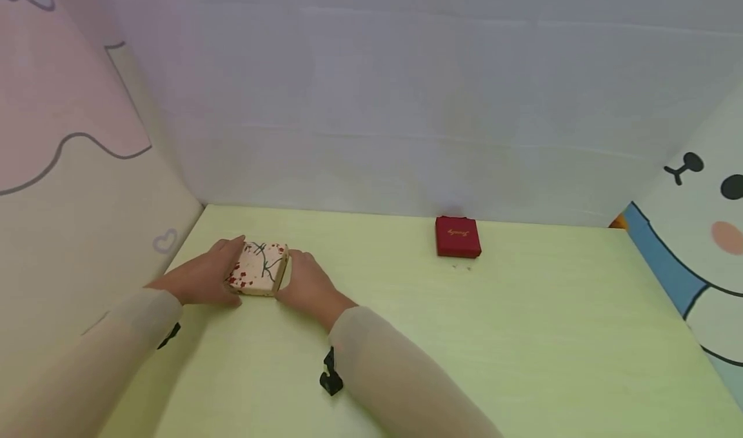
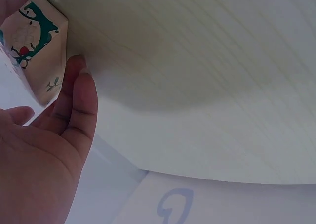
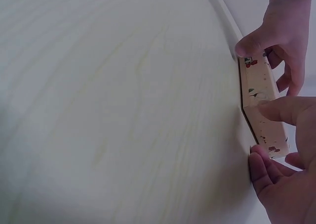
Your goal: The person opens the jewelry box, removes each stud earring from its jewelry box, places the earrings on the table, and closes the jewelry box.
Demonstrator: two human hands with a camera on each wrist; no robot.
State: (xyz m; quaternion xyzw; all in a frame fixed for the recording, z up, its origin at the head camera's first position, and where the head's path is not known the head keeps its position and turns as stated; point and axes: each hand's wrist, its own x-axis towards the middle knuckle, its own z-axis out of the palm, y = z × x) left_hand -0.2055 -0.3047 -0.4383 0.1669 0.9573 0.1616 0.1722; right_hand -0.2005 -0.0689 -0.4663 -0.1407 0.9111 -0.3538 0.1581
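A small cream box (image 1: 258, 269) with red blossoms and dark branches on its top is at the table's left side. My left hand (image 1: 211, 273) grips its left side, and my right hand (image 1: 309, 288) holds its right side. In the right wrist view, the right thumb (image 3: 281, 109) presses a side of the box (image 3: 259, 85), with fingertips at its corner; the left hand (image 3: 286, 33) is at the other end. The left wrist view shows the box (image 2: 47, 78) only partly, beside the left hand's curled fingers (image 2: 85, 98).
A dark red box (image 1: 457, 237) with gold lettering sits near the table's back edge, right of centre. The pale yellow-green table (image 1: 522, 335) meets a white back wall (image 1: 406, 102). Walls with cartoon prints (image 1: 691, 231) stand at both sides.
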